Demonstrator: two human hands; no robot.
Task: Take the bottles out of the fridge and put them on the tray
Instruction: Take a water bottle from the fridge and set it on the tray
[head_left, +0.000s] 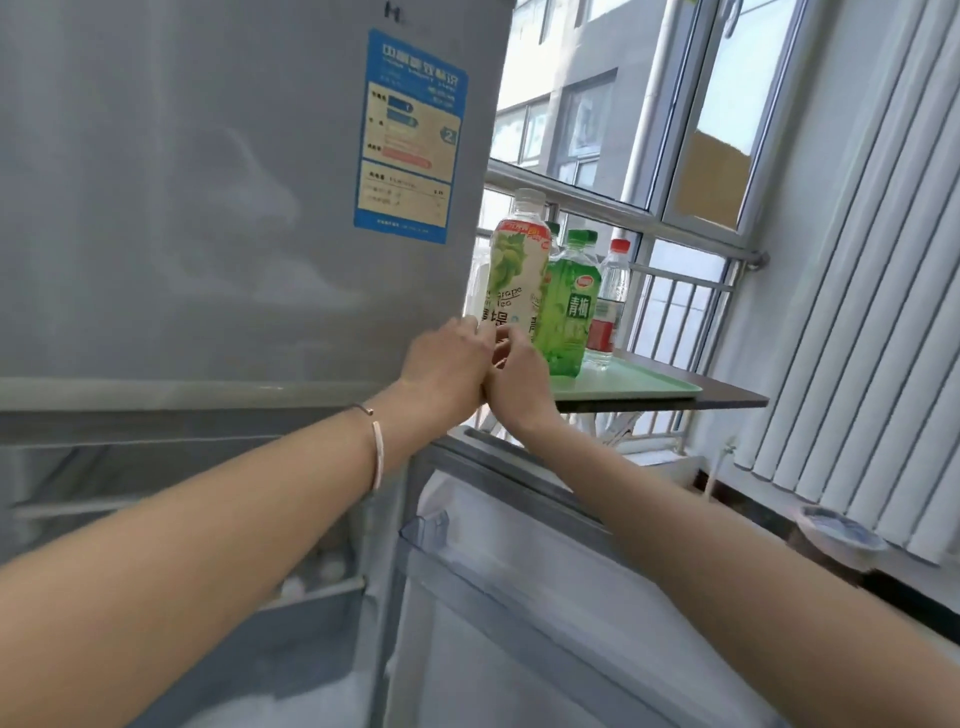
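Pale-green-labelled and white-capped, the tall plastic tea bottle (519, 270) is gripped at its base by the left hand (447, 364) and right hand (519, 382), at the near end of the mint-green tray (649, 383). A green bottle (569, 317) and a red-capped clear water bottle (610, 306) are stood upright on that tray.

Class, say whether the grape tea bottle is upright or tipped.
Upright: the grape tea bottle stands cap up; left hand and right hand grip its base.
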